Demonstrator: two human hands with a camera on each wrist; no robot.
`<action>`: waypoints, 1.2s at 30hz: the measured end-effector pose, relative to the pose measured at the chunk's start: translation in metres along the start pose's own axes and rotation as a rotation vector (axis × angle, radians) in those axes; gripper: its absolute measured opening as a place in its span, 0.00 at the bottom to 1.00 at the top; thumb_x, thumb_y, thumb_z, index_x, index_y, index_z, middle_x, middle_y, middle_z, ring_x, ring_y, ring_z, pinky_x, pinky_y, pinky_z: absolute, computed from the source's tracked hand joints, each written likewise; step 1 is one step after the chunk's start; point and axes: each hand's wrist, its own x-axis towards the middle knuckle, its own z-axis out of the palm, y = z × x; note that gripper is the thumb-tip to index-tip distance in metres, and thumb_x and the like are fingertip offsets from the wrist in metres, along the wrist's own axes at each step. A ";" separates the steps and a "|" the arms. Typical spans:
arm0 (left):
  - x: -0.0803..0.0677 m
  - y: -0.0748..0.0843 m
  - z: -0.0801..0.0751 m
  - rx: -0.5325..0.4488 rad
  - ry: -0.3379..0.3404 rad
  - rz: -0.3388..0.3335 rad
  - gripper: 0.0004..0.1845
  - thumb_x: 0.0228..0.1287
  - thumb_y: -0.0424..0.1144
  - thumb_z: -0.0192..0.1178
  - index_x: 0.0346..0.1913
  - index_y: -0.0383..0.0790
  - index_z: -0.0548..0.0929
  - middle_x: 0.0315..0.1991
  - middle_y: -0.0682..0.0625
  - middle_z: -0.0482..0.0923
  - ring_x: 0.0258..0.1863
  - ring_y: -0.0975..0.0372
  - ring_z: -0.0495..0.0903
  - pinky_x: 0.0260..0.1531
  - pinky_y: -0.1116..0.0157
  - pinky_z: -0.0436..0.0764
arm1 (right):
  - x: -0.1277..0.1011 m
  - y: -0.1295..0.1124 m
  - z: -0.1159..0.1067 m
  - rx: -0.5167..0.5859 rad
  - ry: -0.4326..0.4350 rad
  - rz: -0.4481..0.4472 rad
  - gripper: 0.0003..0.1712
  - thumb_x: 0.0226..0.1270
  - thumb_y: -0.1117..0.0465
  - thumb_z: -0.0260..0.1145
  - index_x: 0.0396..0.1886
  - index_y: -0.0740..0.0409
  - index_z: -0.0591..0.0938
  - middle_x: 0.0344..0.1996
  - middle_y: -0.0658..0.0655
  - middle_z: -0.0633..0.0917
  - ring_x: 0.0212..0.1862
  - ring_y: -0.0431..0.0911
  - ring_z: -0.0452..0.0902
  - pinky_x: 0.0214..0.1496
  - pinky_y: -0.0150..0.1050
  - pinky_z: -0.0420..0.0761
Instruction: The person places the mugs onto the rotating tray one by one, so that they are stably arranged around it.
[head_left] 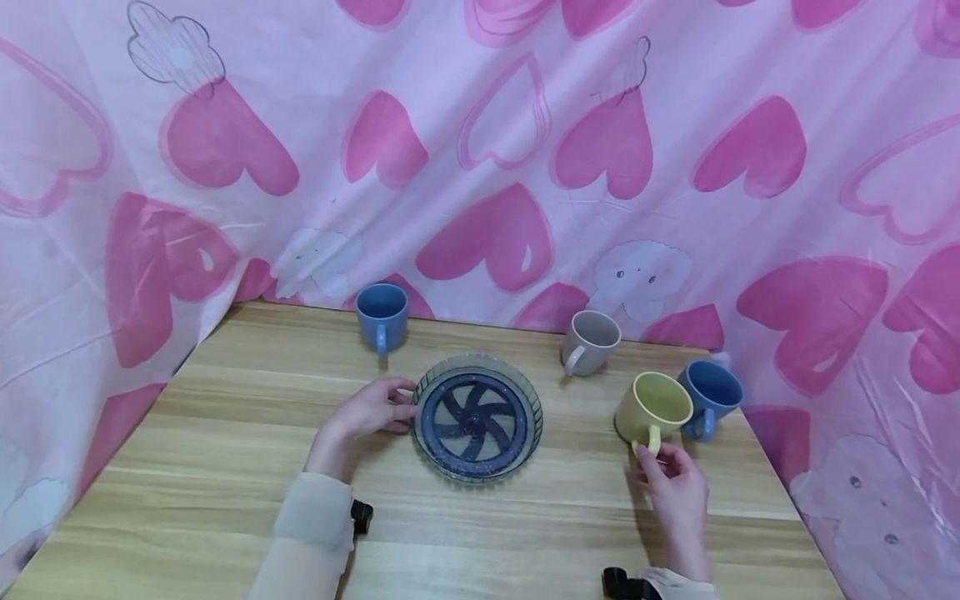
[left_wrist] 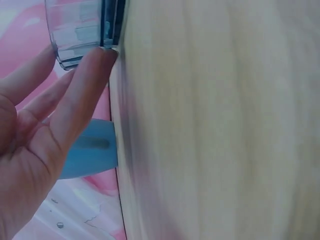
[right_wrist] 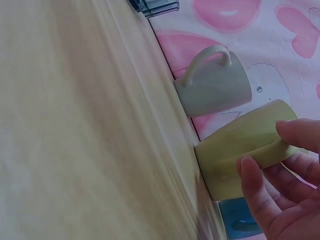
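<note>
Left hand [head_left: 365,414]: relaxed fingers touch the glass plate [head_left: 527,390] at 9 o'clock.
Right hand [head_left: 675,487]: fingers pinch the yellow mug [head_left: 651,403] handle.

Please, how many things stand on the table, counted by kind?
Mugs: 4 — blue mug, beige mug, yellow mug, second blue mug.
Glass plates: 1 — glass plate.
Total: 5.

Four mugs are counted on the table [head_left: 225,467]: two blue mugs [head_left: 381,317] [head_left: 711,396], one grey mug [head_left: 588,342] and one yellow mug [head_left: 651,410]. One glass plate [head_left: 477,417] is seen. Two hands [head_left: 367,412] [head_left: 675,487] are shown.
</note>
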 end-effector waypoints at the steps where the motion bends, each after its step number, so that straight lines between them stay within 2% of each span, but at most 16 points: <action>1: 0.000 0.000 0.000 0.001 0.001 0.002 0.24 0.57 0.27 0.55 0.57 0.29 0.64 0.43 0.34 0.71 0.37 0.50 0.77 0.36 0.58 0.78 | 0.000 0.000 0.000 0.005 0.002 0.001 0.15 0.55 0.58 0.65 0.36 0.65 0.76 0.26 0.56 0.81 0.24 0.50 0.78 0.26 0.36 0.79; 6: -0.001 -0.001 0.004 -0.014 0.015 -0.003 0.23 0.57 0.25 0.53 0.57 0.29 0.64 0.44 0.32 0.70 0.38 0.49 0.77 0.37 0.58 0.78 | 0.000 0.000 0.000 0.023 -0.017 0.026 0.17 0.54 0.58 0.65 0.36 0.66 0.74 0.25 0.57 0.81 0.24 0.50 0.79 0.25 0.37 0.79; 11: -0.003 0.000 0.009 -0.030 0.049 -0.018 0.23 0.57 0.24 0.53 0.57 0.28 0.64 0.42 0.32 0.72 0.36 0.48 0.77 0.36 0.57 0.78 | 0.005 -0.006 -0.005 -0.040 -0.112 0.080 0.20 0.55 0.54 0.64 0.36 0.67 0.73 0.26 0.62 0.80 0.23 0.51 0.79 0.26 0.39 0.80; 15: -0.004 0.003 0.012 -0.015 0.077 -0.017 0.22 0.57 0.23 0.52 0.56 0.27 0.65 0.41 0.32 0.73 0.35 0.48 0.77 0.35 0.56 0.78 | 0.009 -0.009 -0.008 -0.055 -0.144 0.085 0.21 0.54 0.53 0.65 0.33 0.68 0.73 0.26 0.64 0.79 0.22 0.51 0.79 0.26 0.38 0.80; 20: -0.004 0.005 0.016 0.017 0.088 -0.035 0.21 0.58 0.24 0.52 0.56 0.29 0.66 0.41 0.34 0.73 0.34 0.49 0.78 0.35 0.57 0.78 | 0.010 -0.006 -0.010 -0.084 -0.109 0.076 0.19 0.53 0.51 0.66 0.29 0.65 0.75 0.25 0.62 0.80 0.23 0.50 0.79 0.25 0.35 0.79; 25: -0.003 0.002 0.015 0.006 0.093 -0.032 0.21 0.57 0.24 0.52 0.56 0.30 0.66 0.40 0.34 0.73 0.34 0.49 0.78 0.34 0.57 0.79 | 0.009 -0.007 -0.012 -0.127 -0.052 0.042 0.20 0.55 0.49 0.63 0.33 0.64 0.77 0.26 0.62 0.81 0.25 0.50 0.80 0.26 0.32 0.78; 29: -0.002 0.002 0.013 0.002 0.091 -0.021 0.21 0.57 0.24 0.52 0.55 0.30 0.67 0.41 0.33 0.73 0.35 0.48 0.78 0.35 0.58 0.79 | 0.007 -0.008 -0.014 -0.115 0.019 0.037 0.19 0.56 0.50 0.62 0.36 0.63 0.78 0.27 0.61 0.81 0.25 0.47 0.80 0.25 0.29 0.77; 36: -0.003 0.003 0.009 -0.004 0.112 -0.025 0.21 0.56 0.24 0.54 0.55 0.30 0.68 0.42 0.34 0.74 0.35 0.49 0.78 0.35 0.57 0.78 | 0.010 -0.003 -0.013 -0.124 0.062 -0.039 0.21 0.57 0.48 0.61 0.38 0.62 0.79 0.25 0.61 0.81 0.24 0.45 0.80 0.23 0.27 0.75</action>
